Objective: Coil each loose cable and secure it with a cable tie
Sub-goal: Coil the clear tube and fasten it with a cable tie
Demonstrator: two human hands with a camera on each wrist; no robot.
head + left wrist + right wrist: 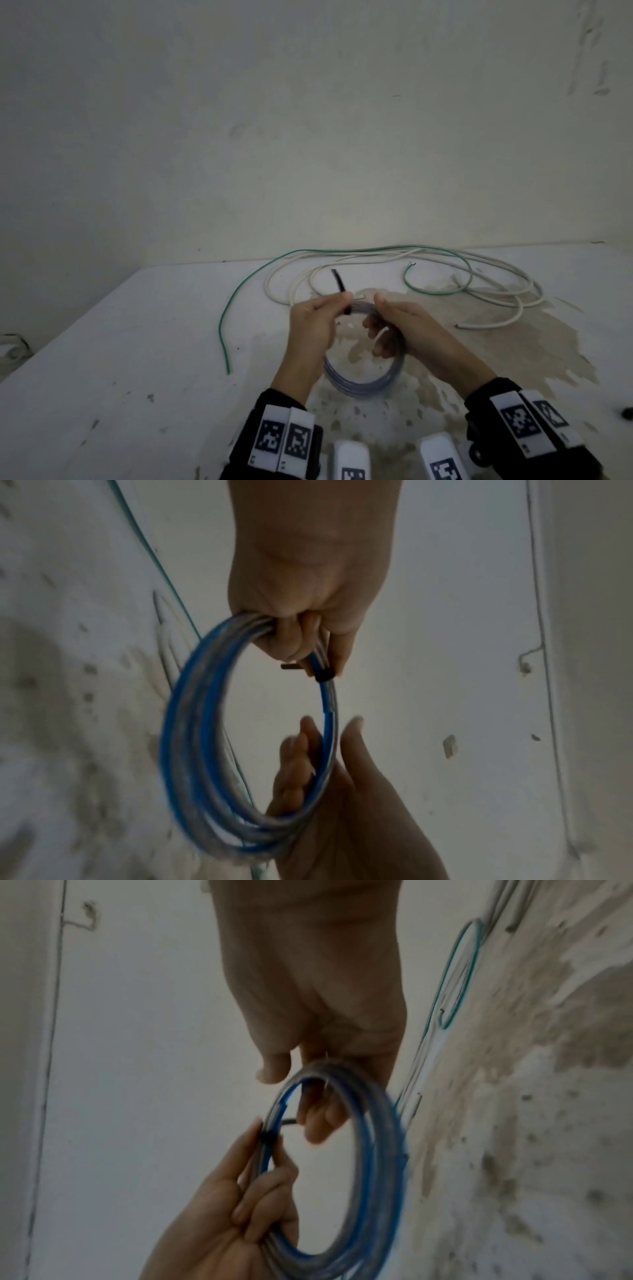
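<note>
While L hand (313, 329) pinches blue coil (363, 380) at black tie (346, 310), R hand (407, 329) grips its rim.

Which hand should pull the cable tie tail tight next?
The left hand: its fingers already pinch the black cable tie at the blue coil. The right hand grips the coil beside it and can steady it.

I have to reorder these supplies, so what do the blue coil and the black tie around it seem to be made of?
The blue coil looks like cable in a smooth, glossy plastic jacket: its turns catch pale highlights and bend evenly, though blur hides finer detail. The black tie, next to where the left hand grips the coil, looks like matte plastic, probably nylon: a thin flat strip whose free tail stands stiffly up in the head view.
</note>
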